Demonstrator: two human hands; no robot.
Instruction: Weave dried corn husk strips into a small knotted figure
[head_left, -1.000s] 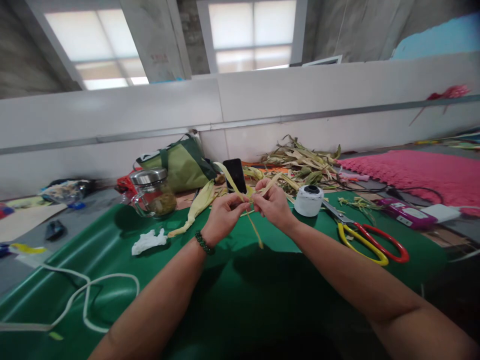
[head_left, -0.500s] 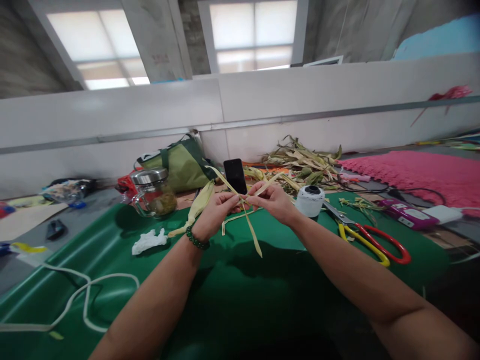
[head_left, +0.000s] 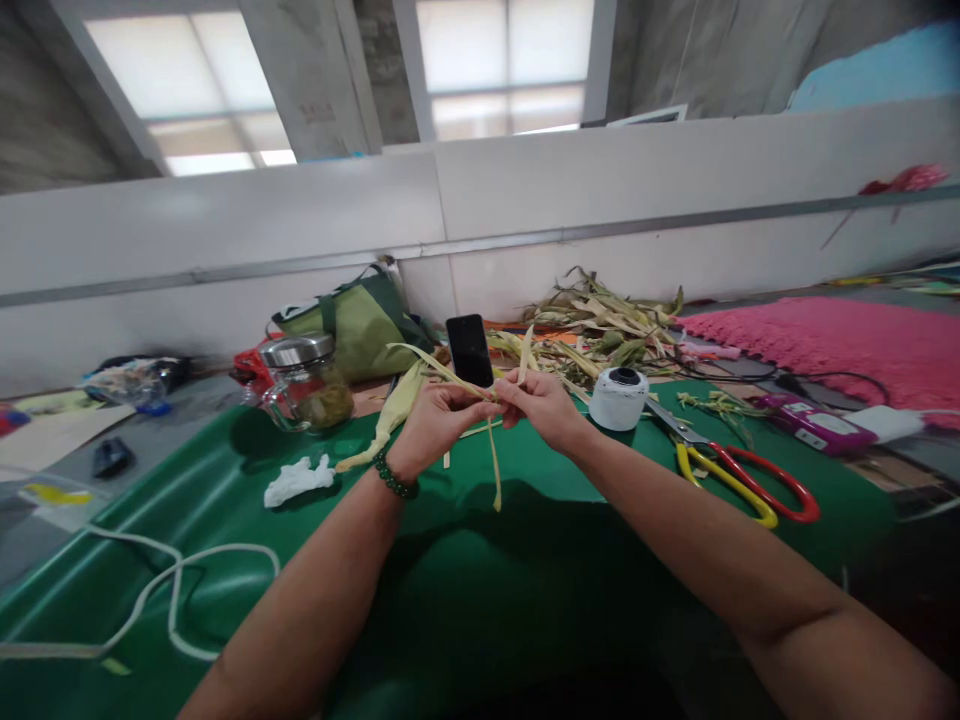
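Both hands meet above the green mat (head_left: pixel 465 590), pinching thin pale yellow-green leaf strips (head_left: pixel 495 470). My left hand (head_left: pixel 433 425), with a green bead bracelet at the wrist, is closed on strips that stick out to the upper left. My right hand (head_left: pixel 541 405) pinches the same bundle from the right, and one strip rises above its fingers. A long strip hangs down from between the two hands toward the mat.
White thread spool (head_left: pixel 617 398) and red-and-yellow scissors (head_left: pixel 739 482) lie right of my hands. A black phone (head_left: pixel 469 350), a pile of dried leaves (head_left: pixel 600 335), a green bag (head_left: pixel 352 325), a glass jar (head_left: pixel 306 383), crumpled tissue (head_left: pixel 298 480), white cord (head_left: pixel 169 590) and pink mat (head_left: pixel 832 350) surround them.
The strips turned in my fingers: the hanging strip swung from a slant to nearly vertical, and the right hand's strip now points upward. Both hands stayed close together.
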